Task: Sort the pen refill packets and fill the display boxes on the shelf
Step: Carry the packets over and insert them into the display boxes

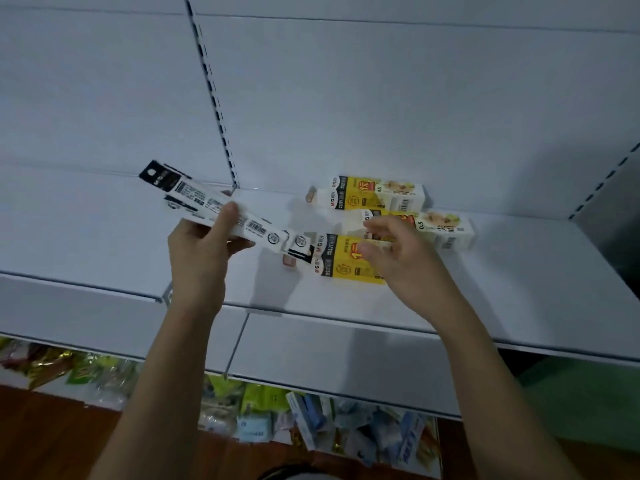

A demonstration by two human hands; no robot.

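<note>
My left hand (204,251) grips a bundle of long white and black pen refill packets (207,206), held slanted above the white shelf (519,282). Three yellow and white display boxes lie on their sides on the shelf: the far box (374,192), the middle box (440,230) and the near box (343,263). My right hand (398,254) hovers over the near and middle boxes with its fingers curled loosely; whether it touches a box is hidden. The lower end of the packets reaches the near box's left end.
A slotted upright (213,98) runs up the white back panel. Below the shelf edge, a lower level holds several loose stationery packs (311,420) in green, blue and white. A brown floor (41,438) shows at bottom left.
</note>
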